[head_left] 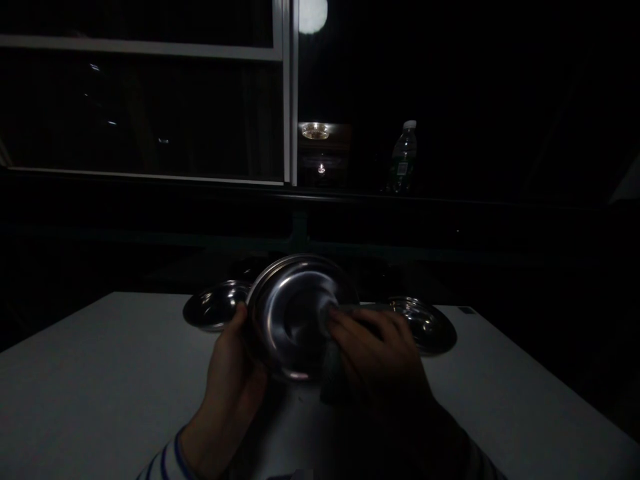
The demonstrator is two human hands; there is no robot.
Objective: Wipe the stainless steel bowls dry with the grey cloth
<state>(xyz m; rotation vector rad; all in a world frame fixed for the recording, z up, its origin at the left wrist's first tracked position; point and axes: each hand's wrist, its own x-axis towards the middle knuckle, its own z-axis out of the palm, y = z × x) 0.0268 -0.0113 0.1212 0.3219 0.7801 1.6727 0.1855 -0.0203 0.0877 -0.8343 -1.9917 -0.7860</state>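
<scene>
A round steel plate (290,307) is tilted up toward me over a white table (100,373). My left hand (233,373) grips its left rim, fingers wrapped behind it. My right hand (380,360) is closed on a dark cloth (333,373) and presses it against the plate's inner face on the right side. The scene is very dim, so fine detail of the fingers is hard to see.
A steel bowl (215,307) lies on the table behind left, and another steel dish (425,323) behind right. A plastic water bottle (403,160) stands on a dark ledge beyond. A window frame (287,93) and a lamp reflection are at the back.
</scene>
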